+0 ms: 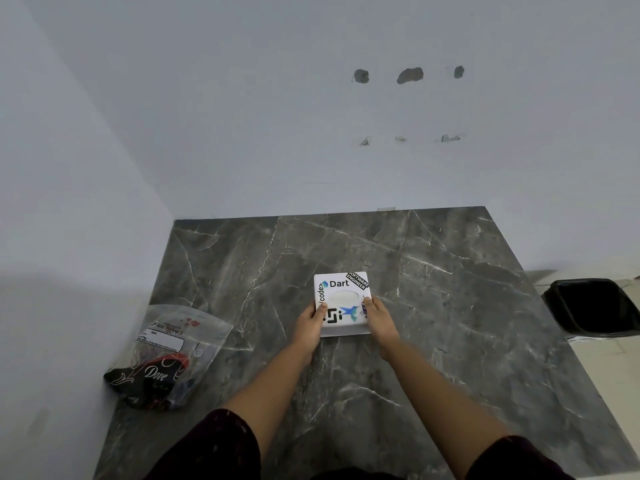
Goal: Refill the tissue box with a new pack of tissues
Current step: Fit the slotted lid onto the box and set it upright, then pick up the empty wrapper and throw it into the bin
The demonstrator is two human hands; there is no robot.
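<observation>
Both hands, left hand (310, 323) and right hand (379, 318), clamp the white tissue box (341, 303), stickered "Dart", "code>" and "SOFTWARE ENGINEER", mid-bench (450, 306), a "Dove" plastic bag (166, 358) well apart.

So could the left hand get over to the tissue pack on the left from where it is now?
Probably yes. The left hand grips the tissue box together with the right hand, so it must let go first. Between it and the tissue pack lies only bare marble tabletop; nothing blocks the way.
</observation>
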